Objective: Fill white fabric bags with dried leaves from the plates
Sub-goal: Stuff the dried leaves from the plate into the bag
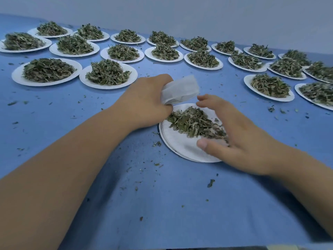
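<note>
While the left hand (144, 100) is holding the soft white fabric bag (182, 88) by one end, the right hand (243, 141) is hovering open over light, crumbly dried leaves (194, 123).

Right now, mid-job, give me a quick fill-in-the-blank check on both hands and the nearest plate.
1. The left hand grips one small ____ fabric bag.
2. The right hand touches dried ____ leaves on the nearest round white paper plate.
3. The table cover is ____.
Missing: white; green; blue.
</note>
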Tool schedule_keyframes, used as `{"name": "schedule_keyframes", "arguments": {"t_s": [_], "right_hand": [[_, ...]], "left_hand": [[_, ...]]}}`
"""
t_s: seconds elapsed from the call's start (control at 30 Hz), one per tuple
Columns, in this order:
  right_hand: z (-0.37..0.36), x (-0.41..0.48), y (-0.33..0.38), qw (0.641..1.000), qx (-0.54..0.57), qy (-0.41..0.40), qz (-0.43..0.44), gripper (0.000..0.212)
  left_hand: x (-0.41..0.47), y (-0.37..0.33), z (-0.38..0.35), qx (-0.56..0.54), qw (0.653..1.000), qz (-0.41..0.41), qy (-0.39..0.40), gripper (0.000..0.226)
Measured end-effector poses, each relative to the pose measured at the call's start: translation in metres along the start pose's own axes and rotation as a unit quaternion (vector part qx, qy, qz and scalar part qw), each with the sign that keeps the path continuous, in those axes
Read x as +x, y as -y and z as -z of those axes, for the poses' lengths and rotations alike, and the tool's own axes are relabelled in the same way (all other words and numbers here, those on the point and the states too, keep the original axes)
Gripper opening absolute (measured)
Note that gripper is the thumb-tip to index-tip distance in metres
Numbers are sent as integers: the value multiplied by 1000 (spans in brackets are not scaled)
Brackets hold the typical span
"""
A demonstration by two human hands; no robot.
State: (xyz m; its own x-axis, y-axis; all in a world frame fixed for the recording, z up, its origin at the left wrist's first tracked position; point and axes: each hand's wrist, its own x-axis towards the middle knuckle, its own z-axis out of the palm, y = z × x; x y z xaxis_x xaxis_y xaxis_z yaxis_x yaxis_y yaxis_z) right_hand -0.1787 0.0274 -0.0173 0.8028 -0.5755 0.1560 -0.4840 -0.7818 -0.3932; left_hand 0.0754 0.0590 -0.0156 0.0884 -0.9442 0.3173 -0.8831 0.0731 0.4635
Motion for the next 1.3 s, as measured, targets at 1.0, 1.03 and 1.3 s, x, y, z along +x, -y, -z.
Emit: {"name": "schedule_keyframes", "arguments": {"t_s": [1.0, 1.03, 1.3], "right_hand": [[-19, 49, 12, 997, -48, -61, 6, 33], [-18, 50, 10, 998, -25, -65, 3, 26], [31, 62, -3, 986, 124, -85, -78, 18]], "left_hand": [[2, 18, 14, 27, 998, 19, -55, 31], [2, 19, 14, 26, 998, 18, -52, 30], [3, 22, 12, 32, 999, 26, -26, 30]]}}
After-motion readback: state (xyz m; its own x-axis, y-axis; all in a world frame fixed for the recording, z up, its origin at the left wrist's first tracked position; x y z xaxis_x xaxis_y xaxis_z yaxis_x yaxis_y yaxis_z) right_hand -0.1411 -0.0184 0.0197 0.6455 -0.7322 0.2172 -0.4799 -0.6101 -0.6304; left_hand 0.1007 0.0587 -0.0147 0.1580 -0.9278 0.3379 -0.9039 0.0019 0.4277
